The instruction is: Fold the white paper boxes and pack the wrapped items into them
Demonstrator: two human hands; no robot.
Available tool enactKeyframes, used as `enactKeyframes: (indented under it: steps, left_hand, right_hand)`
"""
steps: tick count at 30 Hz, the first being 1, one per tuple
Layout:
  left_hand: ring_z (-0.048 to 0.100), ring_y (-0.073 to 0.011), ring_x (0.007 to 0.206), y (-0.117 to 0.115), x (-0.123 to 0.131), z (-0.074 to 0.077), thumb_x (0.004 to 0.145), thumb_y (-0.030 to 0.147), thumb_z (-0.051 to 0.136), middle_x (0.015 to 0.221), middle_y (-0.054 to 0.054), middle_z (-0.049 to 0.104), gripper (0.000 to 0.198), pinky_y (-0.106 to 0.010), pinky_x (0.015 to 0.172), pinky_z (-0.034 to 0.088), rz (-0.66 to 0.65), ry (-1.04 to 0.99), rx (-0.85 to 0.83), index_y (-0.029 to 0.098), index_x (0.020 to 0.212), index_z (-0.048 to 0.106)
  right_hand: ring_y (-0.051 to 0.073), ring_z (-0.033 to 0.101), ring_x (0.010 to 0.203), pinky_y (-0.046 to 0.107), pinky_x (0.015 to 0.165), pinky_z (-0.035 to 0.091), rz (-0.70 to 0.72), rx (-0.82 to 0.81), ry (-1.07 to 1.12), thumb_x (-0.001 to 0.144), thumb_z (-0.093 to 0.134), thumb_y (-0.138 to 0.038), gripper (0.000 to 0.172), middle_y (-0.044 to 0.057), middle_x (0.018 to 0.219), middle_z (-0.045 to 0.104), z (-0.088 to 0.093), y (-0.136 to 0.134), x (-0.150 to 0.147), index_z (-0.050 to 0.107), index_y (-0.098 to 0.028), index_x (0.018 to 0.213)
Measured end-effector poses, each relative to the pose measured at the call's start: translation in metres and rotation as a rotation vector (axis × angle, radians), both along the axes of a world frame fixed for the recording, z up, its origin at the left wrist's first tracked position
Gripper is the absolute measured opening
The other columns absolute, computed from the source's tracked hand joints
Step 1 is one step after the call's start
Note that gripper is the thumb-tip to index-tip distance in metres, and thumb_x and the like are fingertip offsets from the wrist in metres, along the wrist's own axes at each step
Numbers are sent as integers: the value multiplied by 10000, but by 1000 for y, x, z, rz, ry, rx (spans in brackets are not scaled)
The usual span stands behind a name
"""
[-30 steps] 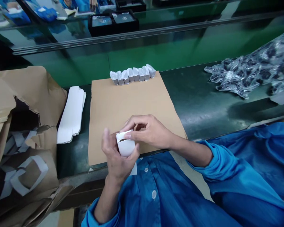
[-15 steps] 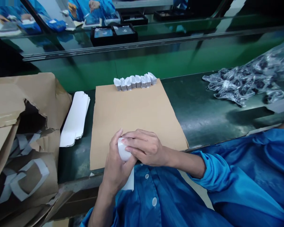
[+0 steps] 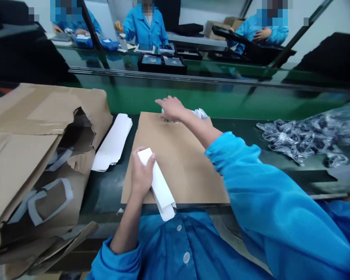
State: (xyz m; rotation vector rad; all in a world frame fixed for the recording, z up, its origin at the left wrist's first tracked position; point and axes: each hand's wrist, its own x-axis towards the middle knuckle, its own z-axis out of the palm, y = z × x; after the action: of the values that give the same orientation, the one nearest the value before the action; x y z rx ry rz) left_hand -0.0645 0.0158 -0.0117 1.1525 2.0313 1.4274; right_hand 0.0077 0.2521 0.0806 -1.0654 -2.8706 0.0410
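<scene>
The left hand (image 3: 142, 173) clasps a white box (image 3: 160, 184) in its fingers (near flap open). The right hand (image 3: 171, 108) partly hides white packets (image 3: 201, 113) — whether its fingers pinch any, I cannot tell.

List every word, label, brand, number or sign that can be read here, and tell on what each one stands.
No text can be read anywhere.
White box in the left hand: no print on the sides that show.
White card stack: no print visible.
Flat items in the black tray: any marks are too small and blurred to read.
</scene>
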Motion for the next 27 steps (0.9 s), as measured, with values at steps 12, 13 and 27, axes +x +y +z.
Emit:
enactKeyframes:
  steps: [12,13,27]
  left_hand:
    - [383,-263,1442,-50,-30,-2,923,123,393,1518,-61,474,551,-490,1157,352,-593,660,-24,312,1432,485]
    - [373,-270,1449,-53,-31,-5,902,81,386,1520,-50,474,579,-495,1151,358,-686,725,-35,338,1403,521]
    - [524,-313,1220,-47,-12,24,922,215,520,1246,-108,628,404,-560,1156,298,-591,1147,-165,222,1322,579]
  right_hand:
    - [174,611,941,286,844,437,150,-128,190,888,410,-79,431,70,1068,695,-37,-47,49,644,-163,1239]
    - [181,616,927,294,835,445,125,-146,207,880,420,-83,406,77,1044,700,-40,-51,61,668,-151,1193]
    - [254,593,1005,356,826,454,93,-129,241,884,490,-173,311,143,1152,652,-51,-51,33,560,-124,1183]
